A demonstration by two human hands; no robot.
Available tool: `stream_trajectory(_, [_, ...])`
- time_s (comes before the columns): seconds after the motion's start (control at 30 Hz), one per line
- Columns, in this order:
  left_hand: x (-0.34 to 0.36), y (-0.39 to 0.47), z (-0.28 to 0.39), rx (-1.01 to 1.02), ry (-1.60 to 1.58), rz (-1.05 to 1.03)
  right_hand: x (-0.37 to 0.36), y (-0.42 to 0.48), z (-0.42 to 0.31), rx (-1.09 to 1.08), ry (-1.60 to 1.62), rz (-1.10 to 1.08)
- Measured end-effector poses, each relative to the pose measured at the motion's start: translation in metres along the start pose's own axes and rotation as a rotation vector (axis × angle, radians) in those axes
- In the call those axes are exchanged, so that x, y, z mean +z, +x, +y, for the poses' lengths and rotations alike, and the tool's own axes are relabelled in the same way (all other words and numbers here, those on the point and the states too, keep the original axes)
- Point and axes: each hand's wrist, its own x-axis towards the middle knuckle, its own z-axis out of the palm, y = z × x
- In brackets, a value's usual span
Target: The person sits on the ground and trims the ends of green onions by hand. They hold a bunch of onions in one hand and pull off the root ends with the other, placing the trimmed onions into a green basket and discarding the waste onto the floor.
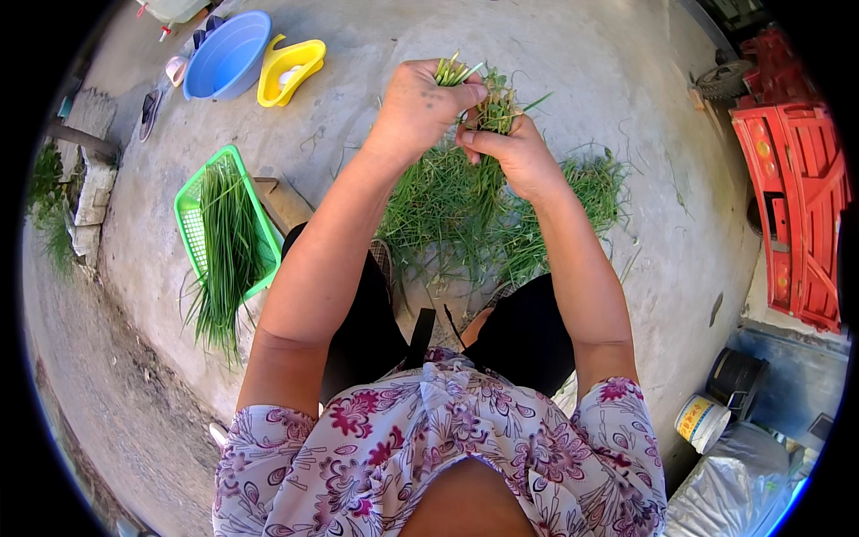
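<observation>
My left hand (426,94) is closed around a small bundle of green stalks (451,72), their pale cut ends showing above the thumb. Right beside it, my right hand (510,144) grips a tangled bunch of chive-like greens (495,111) with dry, yellowish bits at the top; its leaves hang down below the hand. Both hands are held up over a loose pile of grassy greens (436,208) on the concrete floor. To the left, a green plastic basket (191,231) holds long, straight chive-like leaves (228,228) that drape over its near edge.
A blue plastic basin (228,57) and a yellow plastic container (295,67) with something white inside stand at the upper left. A red metal vehicle body (798,208) is at the right. Lower right are a white bucket (701,423), a black bucket (735,382) and silvery sheeting (731,483).
</observation>
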Motion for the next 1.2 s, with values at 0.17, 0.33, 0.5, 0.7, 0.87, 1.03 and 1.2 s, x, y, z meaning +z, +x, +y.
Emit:
stream_trajectory(0.17, [-0.002,-0.001,0.003,-0.032,0.031,-0.044,0.003,0.001,0.002,0.012,-0.053,-0.013])
stream_trajectory(0.33, [-0.004,0.003,-0.003,0.055,0.126,-0.025,0.001,0.002,0.005,0.024,-0.079,-0.050])
stream_trajectory(0.5, [-0.017,0.003,0.007,0.121,0.085,0.129,-0.005,0.002,0.004,0.065,-0.155,-0.013])
stream_trajectory(0.7, [-0.040,0.006,0.018,0.021,-0.217,0.187,-0.045,0.012,0.017,0.147,-0.623,0.181])
stream_trajectory(0.87, [-0.054,0.010,0.014,0.032,-0.241,0.229,-0.066,0.009,0.012,0.288,-0.723,0.249])
stream_trajectory(1.03, [-0.058,0.013,0.014,-0.150,-0.473,0.110,-0.082,0.002,-0.007,0.100,0.098,0.376])
stream_trajectory(1.2, [-0.040,0.013,0.003,-0.257,-0.406,0.063,-0.059,-0.001,-0.023,0.066,0.252,0.275])
